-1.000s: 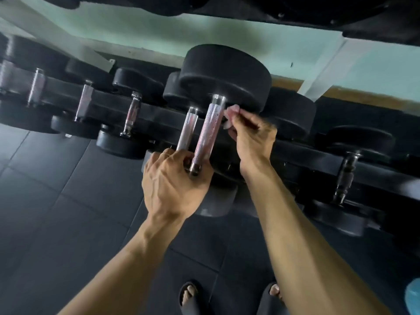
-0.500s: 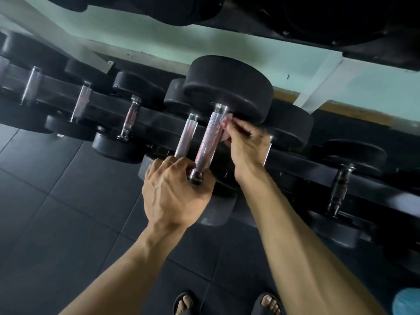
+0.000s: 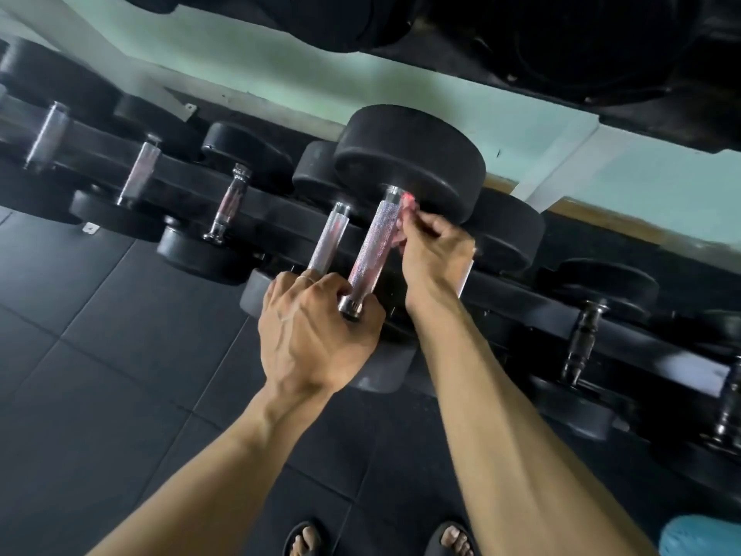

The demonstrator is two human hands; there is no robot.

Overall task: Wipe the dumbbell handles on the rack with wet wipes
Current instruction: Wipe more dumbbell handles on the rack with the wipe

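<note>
A black dumbbell with a knurled chrome handle (image 3: 371, 244) is tilted up off the low rack (image 3: 521, 302), its far head (image 3: 409, 162) raised. My left hand (image 3: 312, 335) grips the near end of that handle, by the near head (image 3: 385, 371). My right hand (image 3: 433, 250) pinches a small pale wet wipe (image 3: 409, 202) against the handle's upper right side, close to the far head. A second chrome handle (image 3: 329, 242) lies just left of it.
More dumbbells sit along the rack to the left (image 3: 228, 206) and right (image 3: 581, 343). An upper shelf of large black weights (image 3: 561, 42) hangs overhead. Dark rubber floor tiles (image 3: 100, 355) lie below, with my sandalled feet (image 3: 304, 539) and a teal object (image 3: 701, 539) at bottom right.
My right hand has kept the wipe at the handle's top end, rubbing slightly. The camera has shifted a little; the dumbbell stays tilted in my left hand.
</note>
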